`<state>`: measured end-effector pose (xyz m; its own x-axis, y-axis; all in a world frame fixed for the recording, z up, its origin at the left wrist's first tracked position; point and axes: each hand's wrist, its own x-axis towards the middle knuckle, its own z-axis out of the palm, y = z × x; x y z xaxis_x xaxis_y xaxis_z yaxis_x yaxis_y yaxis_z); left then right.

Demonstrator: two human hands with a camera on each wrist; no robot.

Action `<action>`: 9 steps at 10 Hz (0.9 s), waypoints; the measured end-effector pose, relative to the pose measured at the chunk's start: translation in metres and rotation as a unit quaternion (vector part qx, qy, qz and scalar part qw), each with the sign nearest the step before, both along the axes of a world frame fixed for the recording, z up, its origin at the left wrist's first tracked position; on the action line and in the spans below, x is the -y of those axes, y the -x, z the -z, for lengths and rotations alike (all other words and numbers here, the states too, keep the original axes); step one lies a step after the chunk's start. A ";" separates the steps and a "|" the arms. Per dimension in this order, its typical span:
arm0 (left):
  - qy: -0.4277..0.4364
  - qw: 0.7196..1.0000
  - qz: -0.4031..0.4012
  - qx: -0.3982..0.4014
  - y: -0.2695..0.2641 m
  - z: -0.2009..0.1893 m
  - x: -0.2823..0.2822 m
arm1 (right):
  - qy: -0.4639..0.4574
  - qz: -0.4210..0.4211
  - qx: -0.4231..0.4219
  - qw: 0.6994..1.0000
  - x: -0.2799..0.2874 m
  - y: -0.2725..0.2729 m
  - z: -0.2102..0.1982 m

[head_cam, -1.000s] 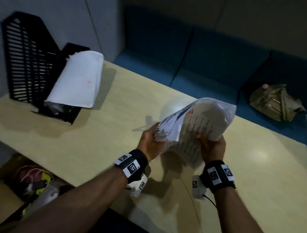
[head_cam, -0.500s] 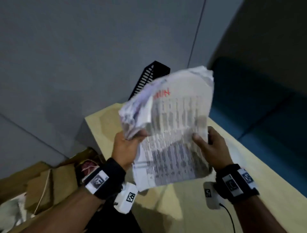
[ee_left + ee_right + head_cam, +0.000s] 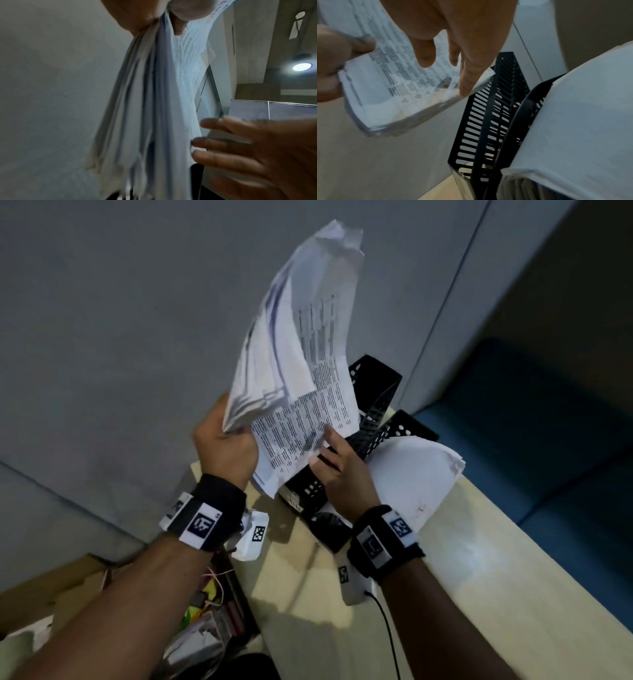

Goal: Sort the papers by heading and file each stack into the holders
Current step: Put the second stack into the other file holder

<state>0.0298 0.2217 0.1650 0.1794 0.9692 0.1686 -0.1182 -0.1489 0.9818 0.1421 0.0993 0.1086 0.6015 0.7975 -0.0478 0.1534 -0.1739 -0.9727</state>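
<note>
A thick stack of printed papers (image 3: 301,337) stands almost upright in the air, its lower left corner gripped by my left hand (image 3: 233,436). My right hand (image 3: 325,446) has straight fingers that touch the stack's lower right corner. Just behind and below the stack stand two black slotted holders (image 3: 376,392). The nearer one carries a bent white stack of filed papers (image 3: 411,474). In the right wrist view my fingertips (image 3: 467,86) lie on the papers (image 3: 393,88) beside the empty holder (image 3: 488,121). In the left wrist view the papers (image 3: 145,108) hang past my right hand (image 3: 248,148).
The holders sit at the far corner of a beige table (image 3: 479,594) against a grey wall (image 3: 120,337). A blue sofa (image 3: 548,440) runs along the right. A cardboard box of clutter (image 3: 205,604) lies on the floor at lower left. A black cable (image 3: 387,628) trails from my right wrist.
My view swung left toward the holders. Both hands carried the stack there and tipped it upright. My right hand loosened from a grip to straight fingers on the corner.
</note>
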 end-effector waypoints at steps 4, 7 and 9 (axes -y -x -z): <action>-0.121 0.985 0.124 0.020 -0.054 0.032 -0.015 | 0.054 0.017 0.171 0.984 -0.033 -0.039 0.005; -0.085 0.995 0.053 0.025 -0.060 0.042 -0.044 | 0.049 0.083 0.066 0.993 -0.059 -0.046 0.011; -0.216 0.971 0.071 -0.071 -0.071 0.073 -0.021 | 0.027 0.102 -0.026 0.994 -0.066 -0.050 0.011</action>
